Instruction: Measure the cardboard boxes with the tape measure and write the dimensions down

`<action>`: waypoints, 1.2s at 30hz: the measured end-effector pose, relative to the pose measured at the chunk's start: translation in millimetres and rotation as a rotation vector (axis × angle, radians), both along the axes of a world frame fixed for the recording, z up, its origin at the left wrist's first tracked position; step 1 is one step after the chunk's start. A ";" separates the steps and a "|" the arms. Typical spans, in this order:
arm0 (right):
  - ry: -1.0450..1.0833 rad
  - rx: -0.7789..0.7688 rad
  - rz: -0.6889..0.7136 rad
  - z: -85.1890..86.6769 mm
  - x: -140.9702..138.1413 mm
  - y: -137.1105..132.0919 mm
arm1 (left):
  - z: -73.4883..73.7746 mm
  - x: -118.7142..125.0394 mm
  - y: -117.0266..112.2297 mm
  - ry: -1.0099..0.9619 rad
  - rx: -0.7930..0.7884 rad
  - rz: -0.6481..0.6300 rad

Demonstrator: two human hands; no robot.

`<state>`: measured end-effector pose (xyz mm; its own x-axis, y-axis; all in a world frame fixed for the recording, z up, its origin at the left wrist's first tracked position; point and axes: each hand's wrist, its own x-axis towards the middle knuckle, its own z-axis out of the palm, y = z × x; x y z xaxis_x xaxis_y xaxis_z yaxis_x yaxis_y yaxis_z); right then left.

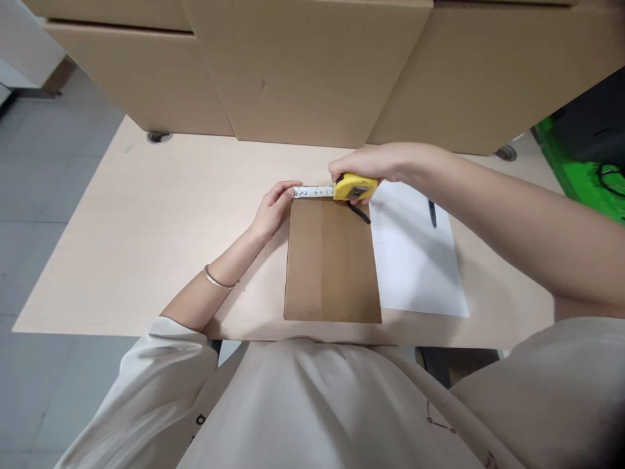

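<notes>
A flat brown cardboard box (332,260) lies on the table in front of me, a strip of tape running down it. Along its far edge stretches the white blade of a yellow tape measure (355,187), pulled partly out. My right hand (375,166) grips the case from above, over the box's far right corner; a black strap hangs from it. With thumb and fingers my left hand (274,207) pinches the blade's end at the far left corner. Part of the right hand's fingers is hidden behind the case.
Right of the box lies a white paper sheet (420,260) with a black pen (432,213) on it. Large cardboard boxes (312,71) stand along the table's far side. Cable holes (159,137) pierce the table (146,228) near its far corners.
</notes>
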<state>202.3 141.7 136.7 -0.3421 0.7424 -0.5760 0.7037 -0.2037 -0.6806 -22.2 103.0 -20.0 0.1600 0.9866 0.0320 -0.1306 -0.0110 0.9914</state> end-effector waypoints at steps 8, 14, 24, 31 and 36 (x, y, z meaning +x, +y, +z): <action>-0.120 -0.186 -0.110 -11.1 77.2 0.5 | 3.1 -0.6 -0.7 -0.050 -0.030 -0.019; -0.074 -0.184 -0.030 -23.2 82.3 4.1 | 5.3 0.2 -2.0 -0.032 -0.017 0.010; -0.136 -0.136 -0.005 -36.9 78.2 15.5 | 3.9 0.3 -3.3 -0.021 0.004 0.011; -0.093 -0.194 0.001 -20.8 81.3 4.6 | 3.9 -4.4 2.5 0.008 0.018 0.014; 0.005 -0.219 -0.099 -25.6 95.1 2.8 | 22.4 -46.3 -39.6 0.306 0.197 0.056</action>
